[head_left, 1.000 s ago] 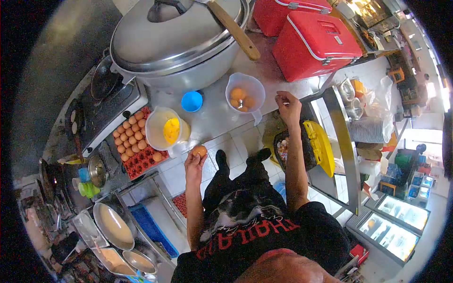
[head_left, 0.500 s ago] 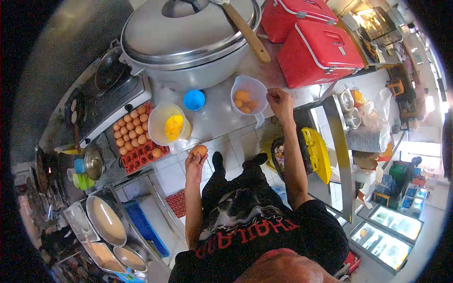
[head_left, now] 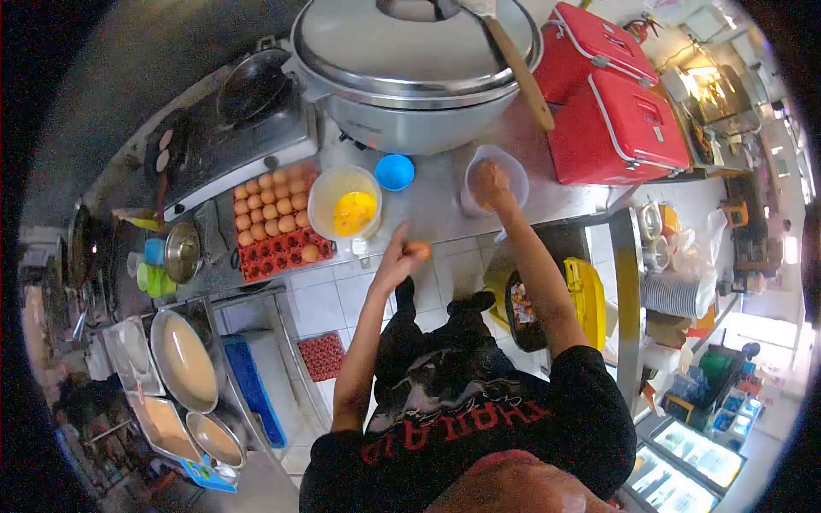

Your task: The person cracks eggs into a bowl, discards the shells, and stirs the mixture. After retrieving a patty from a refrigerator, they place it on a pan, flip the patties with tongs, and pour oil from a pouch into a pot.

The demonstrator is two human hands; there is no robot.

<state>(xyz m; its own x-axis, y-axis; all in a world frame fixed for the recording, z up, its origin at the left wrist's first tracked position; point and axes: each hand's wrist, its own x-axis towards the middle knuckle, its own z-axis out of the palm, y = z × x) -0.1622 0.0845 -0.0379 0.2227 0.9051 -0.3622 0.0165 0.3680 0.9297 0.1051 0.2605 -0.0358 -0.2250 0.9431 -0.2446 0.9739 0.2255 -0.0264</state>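
My left hand (head_left: 395,262) holds a brown egg (head_left: 417,250) in its fingers, in front of the counter's edge. Inside a translucent plastic jug (head_left: 517,168) is my right hand (head_left: 494,186), its fingers blurred and hidden among what the jug holds. Left of it, a second translucent jug (head_left: 321,202) contains cracked eggs (head_left: 354,213) with bright yellow yolks. A small blue cup (head_left: 394,173) stands between the two jugs. Beside the second jug, a red egg tray (head_left: 272,259) carries rows of brown eggs, with bare cups along its near side.
A large lidded pot (head_left: 402,124) with a wooden-handled tool (head_left: 522,73) across its lid stands behind the jugs. Red coolers (head_left: 620,132) sit to the right, a stove (head_left: 231,175) to the left. Below the counter is a bin with a yellow lid (head_left: 586,299).
My right hand has gone from beside the right jug into it. My left hand, still with the egg, has swung slightly up and right. The whole view has shifted.
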